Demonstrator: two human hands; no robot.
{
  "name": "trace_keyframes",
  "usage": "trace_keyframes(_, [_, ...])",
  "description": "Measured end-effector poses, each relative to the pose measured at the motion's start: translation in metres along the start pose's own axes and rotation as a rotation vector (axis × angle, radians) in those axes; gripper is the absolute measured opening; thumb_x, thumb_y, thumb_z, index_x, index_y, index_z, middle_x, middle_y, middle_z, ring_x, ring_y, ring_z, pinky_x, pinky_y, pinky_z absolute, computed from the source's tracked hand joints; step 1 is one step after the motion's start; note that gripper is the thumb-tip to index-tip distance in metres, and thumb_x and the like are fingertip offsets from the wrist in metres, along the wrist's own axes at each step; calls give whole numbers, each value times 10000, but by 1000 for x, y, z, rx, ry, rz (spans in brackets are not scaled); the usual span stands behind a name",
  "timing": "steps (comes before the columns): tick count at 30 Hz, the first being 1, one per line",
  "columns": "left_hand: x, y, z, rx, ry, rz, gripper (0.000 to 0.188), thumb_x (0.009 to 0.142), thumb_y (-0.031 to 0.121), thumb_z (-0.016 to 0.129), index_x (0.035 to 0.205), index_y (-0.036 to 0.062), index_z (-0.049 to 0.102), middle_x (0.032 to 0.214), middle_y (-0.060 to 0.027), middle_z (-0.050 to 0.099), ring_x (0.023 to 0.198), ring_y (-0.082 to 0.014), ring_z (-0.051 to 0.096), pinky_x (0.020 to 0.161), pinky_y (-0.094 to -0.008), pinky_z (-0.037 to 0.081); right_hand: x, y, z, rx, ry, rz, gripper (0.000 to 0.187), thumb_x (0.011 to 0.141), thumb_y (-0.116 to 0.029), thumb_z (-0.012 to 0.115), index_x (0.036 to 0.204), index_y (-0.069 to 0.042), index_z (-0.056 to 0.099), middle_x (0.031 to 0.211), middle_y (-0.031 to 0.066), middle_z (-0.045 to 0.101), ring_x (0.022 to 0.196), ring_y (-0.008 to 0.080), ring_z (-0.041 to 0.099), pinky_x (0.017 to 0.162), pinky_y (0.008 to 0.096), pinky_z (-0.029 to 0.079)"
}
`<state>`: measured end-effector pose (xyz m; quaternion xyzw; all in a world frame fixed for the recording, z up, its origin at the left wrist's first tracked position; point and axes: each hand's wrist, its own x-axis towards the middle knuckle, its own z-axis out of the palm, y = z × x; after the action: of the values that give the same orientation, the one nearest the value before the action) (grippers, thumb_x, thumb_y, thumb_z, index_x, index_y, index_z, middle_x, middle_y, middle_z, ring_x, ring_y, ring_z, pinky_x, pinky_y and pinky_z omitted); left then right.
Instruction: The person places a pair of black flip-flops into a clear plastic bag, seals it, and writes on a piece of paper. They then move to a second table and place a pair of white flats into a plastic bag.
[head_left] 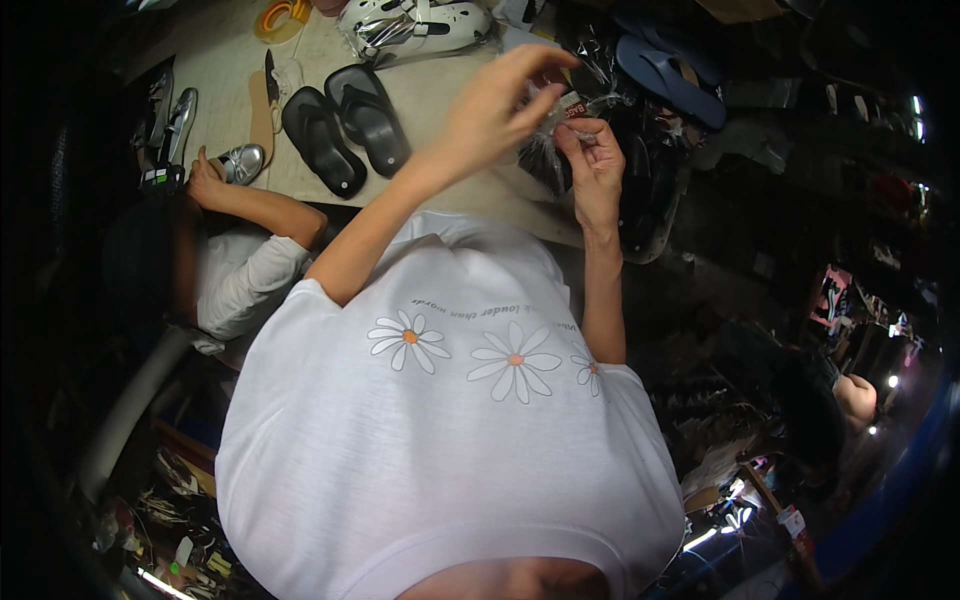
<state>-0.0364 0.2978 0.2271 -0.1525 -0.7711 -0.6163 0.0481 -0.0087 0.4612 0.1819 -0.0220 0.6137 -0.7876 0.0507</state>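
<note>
My left hand (508, 92) reaches over the table, its thumb and forefinger apart and curved around crinkled clear plastic. Whether its other fingers grip any of the film is hidden. Close beside it, my right hand (594, 165) pinches the edge of a clear plastic bag (541, 160) between thumb and fingers. The bag hangs loosely below the two hands. A small dark printed label (573, 106) shows between them. Left of my hands, a pair of black flip-flops (345, 130) lies on the pale table (455, 205).
Blue flip-flops (672, 78) lie among plastic wrapping at the right. White shoes in clear plastic (415, 28) and yellow tape rolls (281, 20) are at the back. At the left, another person's hand (208, 182) touches a silver shoe (243, 163), near a tan insole (261, 118).
</note>
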Motion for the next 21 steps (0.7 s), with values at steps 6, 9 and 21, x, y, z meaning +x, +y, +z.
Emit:
trace_keyframes(6, [-15,-26,-12,120,-239,-45,310,853,281,673,1020,21,662,899,-86,665,804,-182,599,657,-298,462,5,-3,-2,95,-3,27,147,887,-18,623,1032,-16,597,984,50,635,918,79,588,803,204,467])
trace_keyframes(9, [-14,-32,-13,125,-278,-55,318,848,300,674,987,14,670,877,-96,662,776,-200,590,646,-311,446,5,-2,-5,98,-49,70,172,894,-30,616,1064,-3,620,1016,76,652,953,94,598,816,209,472])
trace_keyframes(21, [-4,-38,-13,131,-346,-109,254,885,246,611,930,-3,627,742,-79,618,617,-149,509,543,-289,400,13,-16,-15,-125,-243,25,164,891,-1,597,1038,11,669,993,75,671,881,116,617,814,234,493])
